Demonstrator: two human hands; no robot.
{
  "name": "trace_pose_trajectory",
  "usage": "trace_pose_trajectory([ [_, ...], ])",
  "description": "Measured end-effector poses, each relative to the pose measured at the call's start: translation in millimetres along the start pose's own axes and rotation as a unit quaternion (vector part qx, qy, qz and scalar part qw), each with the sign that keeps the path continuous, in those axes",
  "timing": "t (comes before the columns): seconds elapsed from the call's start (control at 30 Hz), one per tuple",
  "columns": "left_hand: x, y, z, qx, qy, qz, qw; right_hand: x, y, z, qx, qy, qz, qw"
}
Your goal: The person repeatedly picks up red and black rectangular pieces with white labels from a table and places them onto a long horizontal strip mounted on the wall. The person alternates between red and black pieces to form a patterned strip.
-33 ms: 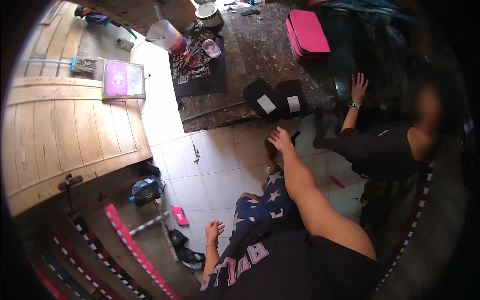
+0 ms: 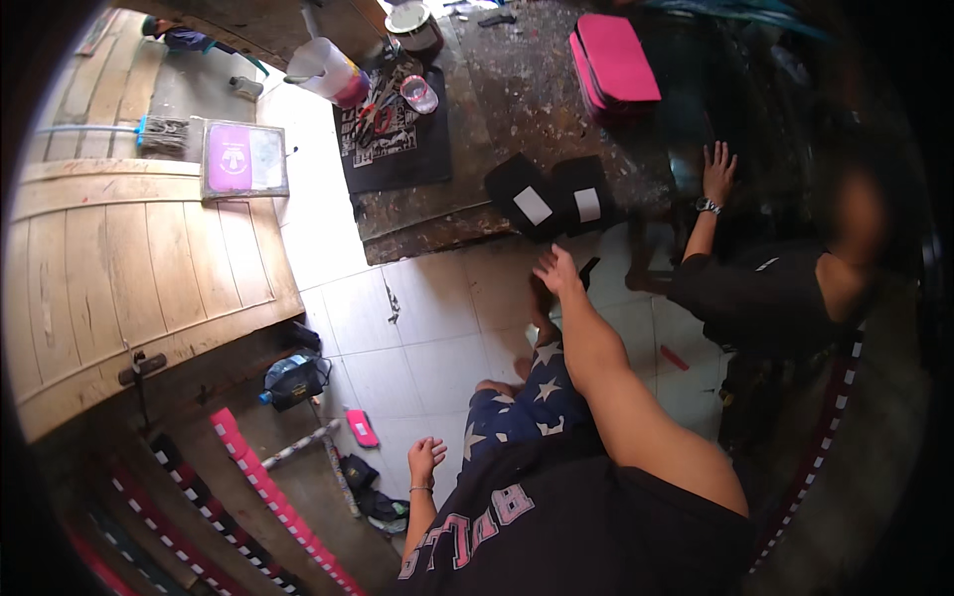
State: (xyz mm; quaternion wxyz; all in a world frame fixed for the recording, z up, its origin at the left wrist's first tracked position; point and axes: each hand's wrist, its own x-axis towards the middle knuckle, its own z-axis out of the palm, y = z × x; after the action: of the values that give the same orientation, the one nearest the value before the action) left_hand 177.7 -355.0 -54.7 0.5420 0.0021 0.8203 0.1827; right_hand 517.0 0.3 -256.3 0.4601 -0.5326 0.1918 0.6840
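Mostly crowded around the stained workbench [image 2: 477, 94]: toward its left end, a tin [image 2: 412, 30], a plastic jug [image 2: 320, 68] with a purplish-red lower part, and a clear jar [image 2: 418, 96]; just beside them, red-handled scissors [image 2: 377, 121] over a dark cloth [image 2: 422, 171]. Farther right, a bright pink case [image 2: 618, 62]. Close on the right, a co-worker's hand [image 2: 718, 174], fingers spread, above a wristwatch [image 2: 708, 206].

At the bench's front edge, side by side, two black pieces [image 2: 509, 184], each bearing a white label [image 2: 533, 206] too small to read. Reaching near that edge with the right hand [image 2: 558, 268], loosely open; impossible to tell whether touching them. Holding the left hand [image 2: 426, 459] low beside the star-patterned shorts [image 2: 549, 392], open with slightly bent fingers.

Lettering in white on the dark cloth, in pink on the black shirt [image 2: 566, 536]; a pale emblem on the purple panel [image 2: 230, 171], above blurred print.

Between the bench and the plank platform [image 2: 149, 268], a strip of pale tiled floor [image 2: 442, 313], bordered lower left by a dark bag [image 2: 296, 381], a pink pouch [image 2: 362, 428] and a pink strip [image 2: 266, 480] dotted with white.
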Motion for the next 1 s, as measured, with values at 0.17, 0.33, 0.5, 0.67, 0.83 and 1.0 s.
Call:
trace_pose_trajectory([
  [0.17,30,67,-13,0.011,-0.040,0.049,0.998,25,15,43,0.197,-0.012,-0.040,0.979],
  [0.33,69,165,10,0.045,-0.168,0.086,0.981,-13,49,85,0.244,-0.113,-0.023,0.963],
  [0.5,91,272,52,-0.031,-0.340,0.103,0.934,-95,85,128,0.100,-0.184,-0.017,0.978],
  [0.67,114,330,92,-0.217,-0.423,0.010,0.880,-172,116,135,-0.213,-0.187,-0.087,0.955],
  [0.83,110,345,119,-0.238,-0.364,0.023,0.900,-154,117,93,-0.482,-0.221,-0.167,0.831],
  [1.0,80,366,123,-0.221,-0.344,0.057,0.911,-99,-6,42,-0.407,-0.042,-0.193,0.892],
])
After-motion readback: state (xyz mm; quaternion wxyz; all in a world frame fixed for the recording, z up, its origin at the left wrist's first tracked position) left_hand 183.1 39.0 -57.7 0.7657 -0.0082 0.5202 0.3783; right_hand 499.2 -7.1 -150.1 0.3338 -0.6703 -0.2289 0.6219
